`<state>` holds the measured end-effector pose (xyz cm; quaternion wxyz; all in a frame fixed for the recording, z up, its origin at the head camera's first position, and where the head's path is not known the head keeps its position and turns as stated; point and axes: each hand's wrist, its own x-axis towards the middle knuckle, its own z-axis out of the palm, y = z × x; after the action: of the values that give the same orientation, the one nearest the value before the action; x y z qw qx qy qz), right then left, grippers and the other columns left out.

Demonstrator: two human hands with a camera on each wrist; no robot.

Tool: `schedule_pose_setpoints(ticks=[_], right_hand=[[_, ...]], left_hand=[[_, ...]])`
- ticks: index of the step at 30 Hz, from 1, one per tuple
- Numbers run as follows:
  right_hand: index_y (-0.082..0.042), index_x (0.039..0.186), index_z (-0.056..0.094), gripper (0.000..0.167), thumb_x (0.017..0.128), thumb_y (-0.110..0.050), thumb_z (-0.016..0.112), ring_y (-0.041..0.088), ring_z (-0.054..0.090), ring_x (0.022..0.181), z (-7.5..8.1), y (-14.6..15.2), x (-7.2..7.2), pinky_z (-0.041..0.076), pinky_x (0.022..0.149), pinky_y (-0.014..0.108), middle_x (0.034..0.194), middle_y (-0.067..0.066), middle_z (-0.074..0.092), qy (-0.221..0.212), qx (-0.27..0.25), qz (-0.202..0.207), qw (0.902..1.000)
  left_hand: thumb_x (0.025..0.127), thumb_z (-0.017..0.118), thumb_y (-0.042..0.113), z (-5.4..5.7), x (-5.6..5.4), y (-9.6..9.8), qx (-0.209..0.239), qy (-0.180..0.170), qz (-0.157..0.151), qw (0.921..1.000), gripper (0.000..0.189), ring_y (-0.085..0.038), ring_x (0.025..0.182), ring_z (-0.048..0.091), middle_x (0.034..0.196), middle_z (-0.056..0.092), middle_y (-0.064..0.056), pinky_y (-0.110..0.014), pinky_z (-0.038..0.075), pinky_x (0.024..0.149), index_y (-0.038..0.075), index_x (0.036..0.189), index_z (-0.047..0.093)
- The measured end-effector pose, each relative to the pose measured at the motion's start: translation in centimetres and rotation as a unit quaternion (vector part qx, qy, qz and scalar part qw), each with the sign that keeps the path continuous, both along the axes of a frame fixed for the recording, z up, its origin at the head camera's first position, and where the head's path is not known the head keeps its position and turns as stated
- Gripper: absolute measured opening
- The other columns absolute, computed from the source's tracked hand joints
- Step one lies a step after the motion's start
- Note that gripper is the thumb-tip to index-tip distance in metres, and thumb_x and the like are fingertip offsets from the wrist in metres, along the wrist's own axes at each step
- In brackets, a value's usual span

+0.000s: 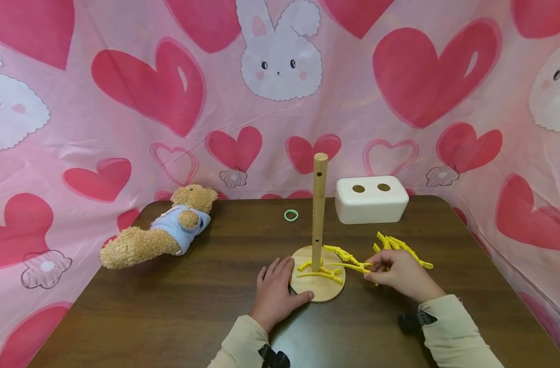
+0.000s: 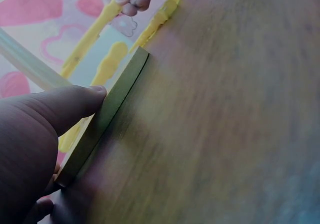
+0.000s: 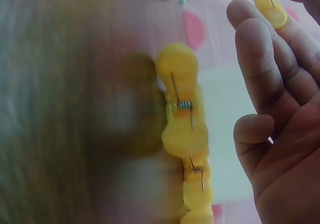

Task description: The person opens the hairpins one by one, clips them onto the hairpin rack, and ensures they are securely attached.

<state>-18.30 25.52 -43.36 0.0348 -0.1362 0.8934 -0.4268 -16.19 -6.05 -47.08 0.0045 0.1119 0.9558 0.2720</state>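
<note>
My left hand (image 1: 276, 294) rests at the left edge of a wooden stand's round base (image 1: 323, 294), its thumb touching the rim. From the base rises an upright wooden pole (image 1: 319, 204) with small holes. Between thumb and fingers, my right hand (image 1: 406, 274) pinches a yellow clothespin (image 1: 351, 266), one end of which reaches over the base. Other yellow clothespins (image 1: 323, 276) lie on the base around the pole's foot. Beyond the right hand is a group of yellow clothespins (image 1: 401, 245), partly hidden by it. Metal springs show on clothespins (image 3: 185, 103) in the right wrist view.
Behind the stand at the right is a white box (image 1: 371, 209) with two round holes. A small green ring (image 1: 291, 215) lies left of the pole. At the table's far left lies a teddy bear (image 1: 181, 227) in a blue top. A patterned pink cloth (image 1: 280, 117) hangs behind.
</note>
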Motion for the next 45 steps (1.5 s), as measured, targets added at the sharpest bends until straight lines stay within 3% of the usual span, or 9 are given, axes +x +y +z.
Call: schedule_pose_setpoints(ticks=[15, 22, 36, 45], right_hand=[[-0.01, 0.098, 0.074, 0.026, 0.079, -0.024, 0.086, 0.011, 0.059, 0.073, -0.7, -2.1, 0.1, 0.051, 0.063, 0.026, 0.081, -0.005, 0.066, 0.007, 0.003, 0.05, 0.9987], [-0.016, 0.098, 0.076, 0.023, 0.079, -0.025, 0.086, 0.012, 0.06, 0.082, -0.6, -2.4, 0.3, 0.051, 0.07, 0.025, 0.089, -0.005, 0.066, 0.044, 0.012, 0.043, 0.9981], [-0.019, 0.096, 0.078, 0.021, 0.078, -0.024, 0.088, 0.01, 0.057, 0.075, -0.8, -4.0, 0.6, 0.049, 0.065, 0.024, 0.082, -0.008, 0.064, 0.081, 0.005, 0.015, 0.9966], [-0.018, 0.099, 0.078, 0.02, 0.08, -0.022, 0.086, 0.008, 0.058, 0.075, -1.1, -4.6, 0.4, 0.05, 0.065, 0.025, 0.084, -0.008, 0.064, 0.102, -0.013, 0.035, 0.9941]], left_hand=[[0.078, 0.075, 0.064, 0.1, 0.1, 0.0, -0.003, 0.006, 0.0, 1.0, 0.093, -0.034, 0.146, 0.033, 0.155, 0.044, -0.007, -0.065, 0.017, 0.114, 0.01, 0.149, 0.048], [0.077, 0.075, 0.065, -0.2, 0.0, -0.1, -0.001, 0.0, 0.001, 1.0, 0.094, -0.034, 0.146, 0.032, 0.155, 0.045, -0.007, -0.066, 0.016, 0.114, 0.011, 0.149, 0.048], [0.077, 0.075, 0.065, -0.2, 0.0, 0.0, -0.004, 0.004, 0.0, 1.0, 0.094, -0.034, 0.145, 0.033, 0.155, 0.045, -0.007, -0.066, 0.017, 0.114, 0.011, 0.149, 0.048], [0.078, 0.074, 0.066, -0.1, 0.0, 0.0, -0.006, -0.003, -0.005, 1.0, 0.094, -0.036, 0.146, 0.031, 0.156, 0.043, -0.007, -0.066, 0.016, 0.114, 0.012, 0.15, 0.047]])
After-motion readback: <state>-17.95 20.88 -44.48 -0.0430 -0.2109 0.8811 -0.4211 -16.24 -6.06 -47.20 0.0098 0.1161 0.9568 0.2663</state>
